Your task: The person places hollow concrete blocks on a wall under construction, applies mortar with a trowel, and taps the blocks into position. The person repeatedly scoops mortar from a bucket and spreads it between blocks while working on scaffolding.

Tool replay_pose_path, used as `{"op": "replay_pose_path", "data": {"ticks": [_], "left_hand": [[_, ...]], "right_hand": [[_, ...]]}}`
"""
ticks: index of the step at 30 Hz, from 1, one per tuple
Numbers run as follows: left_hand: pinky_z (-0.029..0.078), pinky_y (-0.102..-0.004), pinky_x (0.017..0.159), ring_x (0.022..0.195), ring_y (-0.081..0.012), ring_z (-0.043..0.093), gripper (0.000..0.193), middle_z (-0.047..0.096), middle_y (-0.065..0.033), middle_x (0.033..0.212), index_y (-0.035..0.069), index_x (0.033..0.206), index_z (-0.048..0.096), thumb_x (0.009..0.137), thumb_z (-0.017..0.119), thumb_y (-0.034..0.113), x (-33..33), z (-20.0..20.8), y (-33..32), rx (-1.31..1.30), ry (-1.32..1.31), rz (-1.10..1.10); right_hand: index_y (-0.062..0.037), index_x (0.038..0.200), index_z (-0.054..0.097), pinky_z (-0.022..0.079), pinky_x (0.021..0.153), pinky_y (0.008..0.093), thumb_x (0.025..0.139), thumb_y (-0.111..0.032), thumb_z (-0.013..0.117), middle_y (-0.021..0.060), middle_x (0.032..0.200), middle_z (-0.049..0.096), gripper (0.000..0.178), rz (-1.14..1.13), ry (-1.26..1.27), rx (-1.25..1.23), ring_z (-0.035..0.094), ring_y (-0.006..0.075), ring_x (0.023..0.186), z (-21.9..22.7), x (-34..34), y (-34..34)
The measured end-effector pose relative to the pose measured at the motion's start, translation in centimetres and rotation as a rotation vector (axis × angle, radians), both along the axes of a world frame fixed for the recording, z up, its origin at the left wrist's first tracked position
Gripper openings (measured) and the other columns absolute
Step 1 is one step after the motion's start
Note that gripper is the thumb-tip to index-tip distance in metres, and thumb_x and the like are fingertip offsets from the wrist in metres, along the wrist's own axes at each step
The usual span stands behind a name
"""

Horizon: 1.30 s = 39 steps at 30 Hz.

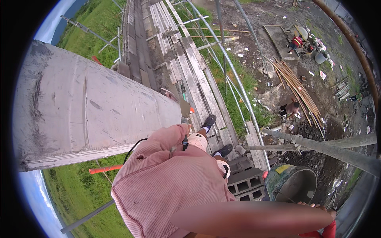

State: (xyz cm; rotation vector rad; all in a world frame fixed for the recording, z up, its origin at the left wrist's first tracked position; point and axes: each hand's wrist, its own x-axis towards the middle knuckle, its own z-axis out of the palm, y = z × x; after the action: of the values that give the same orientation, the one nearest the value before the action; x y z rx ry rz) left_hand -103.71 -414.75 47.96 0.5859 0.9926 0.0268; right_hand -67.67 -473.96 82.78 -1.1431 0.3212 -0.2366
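Note:
My left hand point(188, 128), at the end of a pink sleeve, is closed round the handle of what looks like a trowel point(185, 108), its grey-green blade beside the wall's end. Alongside it runs a broad pale concrete wall top point(107, 107). My right forearm crosses the lower edge under a blurred patch. Only some fingers of my right hand point(314, 206) show, near a large green drum point(279, 180) with grey residue inside; their grip is hidden. Hollow concrete blocks point(247, 183) lie between the drum and my feet.
My shoes stand on scaffold planks point(194, 83) high above the ground. Metal scaffold tubes point(238, 87) run along the right, and thick poles point(317, 148) cross nearby. Below, two people work near a mixing trough point(274, 37) and long wooden poles point(297, 89). An orange bar point(105, 169) juts out left.

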Motion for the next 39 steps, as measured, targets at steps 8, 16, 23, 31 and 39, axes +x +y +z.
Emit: {"op": "replay_pose_path", "data": {"ticks": [8,16,23,31,39], "left_hand": [[0.042,-0.0409,0.046,0.043,-0.0188,0.047,0.028,0.046,0.0015,0.054,0.014,0.079,0.056,0.09,0.066,0.038,-0.5,-0.6,3.3,-0.073,0.119,-0.132],[0.041,-0.0436,0.05,0.045,-0.0176,0.039,0.041,0.04,0.0029,0.053,0.017,0.072,0.044,0.089,0.062,0.05,-0.8,0.8,6.2,-0.093,0.681,-0.241],[0.034,-0.0354,0.047,0.043,-0.0145,0.034,0.043,0.039,0.0049,0.053,0.018,0.068,0.045,0.086,0.064,0.052,-3.8,4.1,7.7,-0.061,0.776,-0.311],[0.034,-0.0328,0.05,0.045,-0.0149,0.034,0.045,0.039,0.0041,0.053,0.017,0.064,0.044,0.087,0.061,0.052,-4.4,3.2,10.7,-0.142,0.911,-0.283],[0.032,-0.0339,0.047,0.047,-0.0158,0.032,0.044,0.035,0.0033,0.055,0.017,0.066,0.044,0.091,0.056,0.052,2.1,-1.5,12.5,-0.123,0.886,-0.527]], "right_hand": [[-0.0157,0.069,0.041,0.027,0.045,0.0252,0.094,-0.024,0.058,-0.0061,0.055,0.024,0.032,0.077,0.093,-0.065,0.021,0.0071,0.044,3.9,-4.8,8.1],[-0.0149,0.067,0.036,0.022,0.038,0.0243,0.085,-0.008,0.063,-0.0066,0.053,0.027,0.033,0.158,0.384,-0.007,0.023,0.0052,0.039,-1.7,-8.6,14.5],[-0.0118,0.058,0.04,0.025,0.038,0.0264,0.071,0.001,0.059,-0.0019,0.05,0.038,0.027,0.319,0.659,-0.1,0.033,0.0084,0.039,-10.0,-9.4,20.4],[-0.0019,0.056,0.054,0.038,0.052,0.0318,0.069,-0.006,0.059,0.004,0.053,0.05,0.014,0.383,0.746,-0.327,0.047,0.0132,0.052,-12.1,-10.3,22.3],[-0.004,0.059,0.046,0.039,0.056,0.0332,0.068,-0.009,0.06,0.004,0.055,0.047,0.017,0.274,0.638,-0.331,0.045,0.0138,0.057,-5.3,-11.2,18.9]]}}
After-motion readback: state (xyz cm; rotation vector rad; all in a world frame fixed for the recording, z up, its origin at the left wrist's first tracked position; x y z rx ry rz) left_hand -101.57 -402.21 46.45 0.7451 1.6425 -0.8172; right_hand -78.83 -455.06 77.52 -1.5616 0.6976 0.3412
